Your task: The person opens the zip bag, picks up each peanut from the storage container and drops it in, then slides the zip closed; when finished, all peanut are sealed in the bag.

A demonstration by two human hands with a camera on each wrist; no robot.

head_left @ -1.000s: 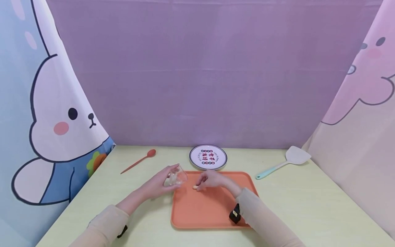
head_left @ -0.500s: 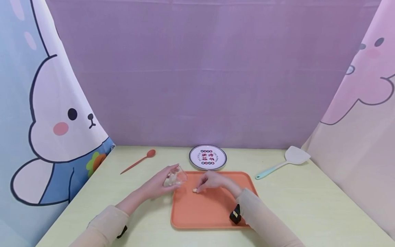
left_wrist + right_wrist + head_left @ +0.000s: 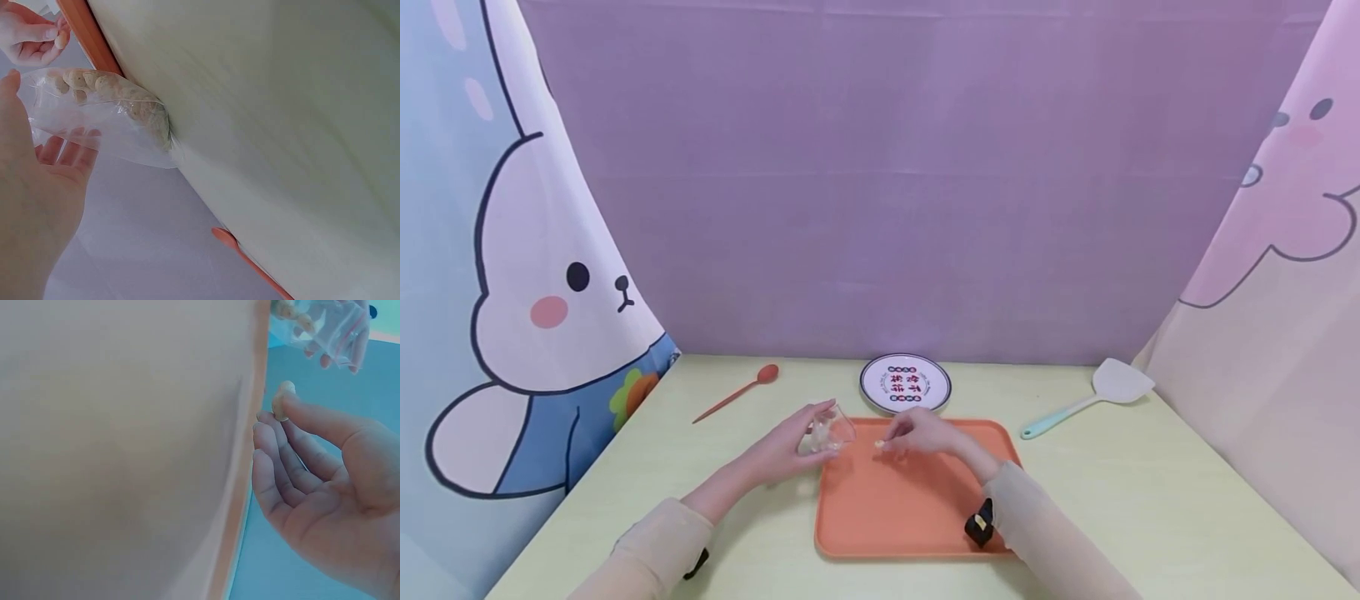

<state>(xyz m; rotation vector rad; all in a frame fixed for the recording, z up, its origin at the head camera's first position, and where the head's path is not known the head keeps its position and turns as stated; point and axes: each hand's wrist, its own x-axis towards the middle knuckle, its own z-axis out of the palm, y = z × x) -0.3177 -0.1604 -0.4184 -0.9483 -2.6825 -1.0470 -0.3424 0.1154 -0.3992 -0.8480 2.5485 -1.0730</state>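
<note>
My left hand [image 3: 797,446] holds a clear zip bag [image 3: 94,119] at the left edge of the orange tray [image 3: 917,508]. Inside the bag lie several peanuts in their shells [image 3: 106,84], gathered toward its table side in the left wrist view. Above the tray, my right hand [image 3: 921,435] pinches one peanut [image 3: 283,401] between thumb and fingertips; its other fingers curve loosely below. This peanut is apart from the bag, just to the right of the bag's mouth in the head view.
A white plate [image 3: 880,396] with printed characters stands behind the tray. To the left lies a red spoon [image 3: 766,374]. A spatula [image 3: 1120,382] with a mint handle lies at the right. A purple cloth [image 3: 917,208] hangs along the table's back.
My right hand, with the peanut in its fingers, dipped slightly toward me and has since moved up and away. The left hand and the bag have hardly moved.
</note>
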